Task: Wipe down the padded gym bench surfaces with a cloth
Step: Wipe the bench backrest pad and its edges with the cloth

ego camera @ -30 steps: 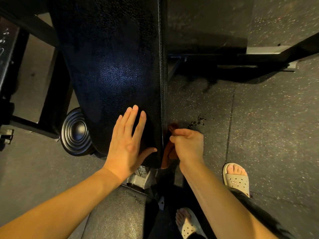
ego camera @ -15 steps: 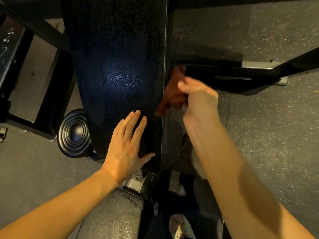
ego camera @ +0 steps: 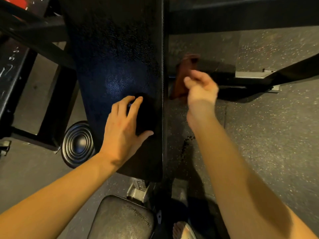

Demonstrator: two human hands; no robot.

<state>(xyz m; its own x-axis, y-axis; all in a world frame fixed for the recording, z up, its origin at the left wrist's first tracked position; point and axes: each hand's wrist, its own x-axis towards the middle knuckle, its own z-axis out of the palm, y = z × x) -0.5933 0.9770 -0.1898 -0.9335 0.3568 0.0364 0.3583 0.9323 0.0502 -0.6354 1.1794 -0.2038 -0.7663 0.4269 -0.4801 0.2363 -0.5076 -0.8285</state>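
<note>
our left hand (ego camera: 124, 128) lay flat on the long black pad (ego camera: 117, 49), close to its near end. its fingers were straight and a bit spread, and it held nothing. our right hand (ego camera: 202, 90) was out past the right edge of the pad, with its fingers curled tight round the red-brown cloth (ego camera: 181, 78). the hand and the cloth both looked blurry. the cloth was just beside the right side of the pad, farther away than the left hand, and we could not tell if it touched the pad. a smaller black seat pad (ego camera: 120, 219) sat at the near edge. a round black knob (ego camera: 77, 144) with rings showed on the left, just beside the long pad. the floor (ego camera: 267, 135) was dark grey with little specks, and some dark spots (ego camera: 187, 142) lay on it near the right arm. a pale sandal (ego camera: 183, 230) showed at the near edge. a black bar (ego camera: 241, 11) ran across the far right.
</note>
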